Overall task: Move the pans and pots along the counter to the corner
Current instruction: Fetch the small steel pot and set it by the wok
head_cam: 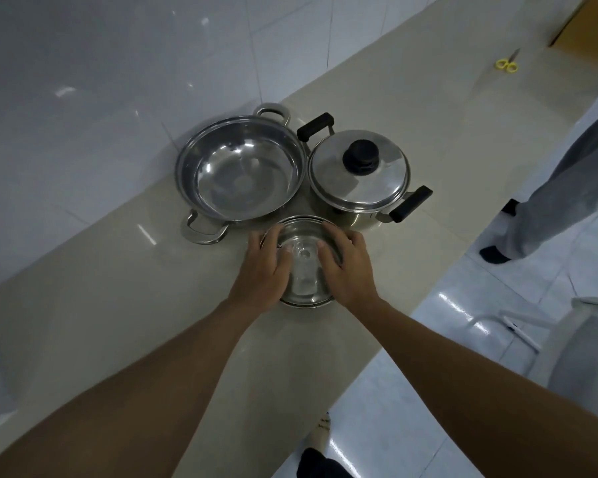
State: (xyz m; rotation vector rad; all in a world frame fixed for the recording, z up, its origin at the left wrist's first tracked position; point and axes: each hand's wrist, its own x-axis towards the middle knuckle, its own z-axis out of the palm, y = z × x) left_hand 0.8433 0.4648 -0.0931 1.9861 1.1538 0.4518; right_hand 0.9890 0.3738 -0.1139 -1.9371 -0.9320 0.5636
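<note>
A small steel pot with a glass lid [304, 267] stands on the beige counter [118, 298] near its front edge. My left hand [265, 270] lies on the pot's left side and my right hand [347, 267] on its right side, fingers spread over the lid. Behind it to the left sits a wide open steel pan [240, 170] with two metal loop handles. To the right of that pan stands a steel pot [358, 175] with a steel lid, a black knob and black side handles. The three vessels stand close together.
A white tiled wall [101, 81] runs along the counter's far side. Yellow-handled scissors [507, 63] lie far off on the counter. Another person's legs [549, 188] stand on the glossy floor at right, and a white chair [567, 339] is at lower right.
</note>
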